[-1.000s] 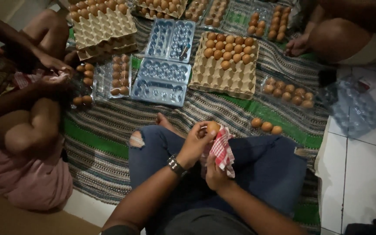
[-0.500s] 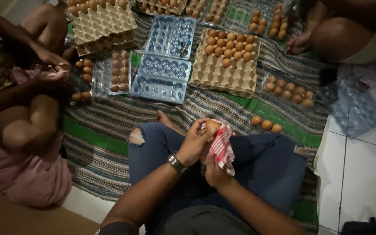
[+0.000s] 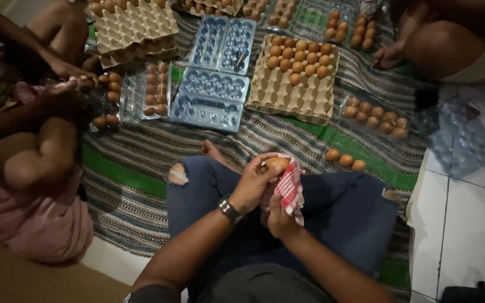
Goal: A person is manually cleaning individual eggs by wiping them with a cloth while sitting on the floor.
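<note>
Left hand [image 3: 254,182]: clenched around a brown egg [image 3: 277,163], fingers curled over its top, wristwatch [image 3: 228,209] on the wrist.
Right hand [image 3: 279,216]: grasping a red-and-white checked cloth [image 3: 291,188], pressed against the egg from 5 o'clock.
Egg: held above the lap, over blue jeans [image 3: 343,216], at centre of view.
Cardboard egg tray [image 3: 287,95]: at 12 o'clock from the hands, upper rows filled with brown eggs, lower rows bare.
Clear plastic egg cartons [image 3: 211,95]: at 11 o'clock, lying open just beside the cardboard tray.
Three loose eggs [image 3: 346,160]: at 2 o'clock, in a row on the striped mat [image 3: 136,163].
Filled plastic carton [image 3: 376,116]: beyond the loose eggs, near the mat's right edge.
Another person's hand [image 3: 68,73]: at 10 o'clock, near small cartons of eggs [image 3: 152,92].
Stacked cardboard trays [image 3: 136,28]: at 11 o'clock, far edge of the mat.
White tiled floor [image 3: 467,224]: at 3 o'clock.
</note>
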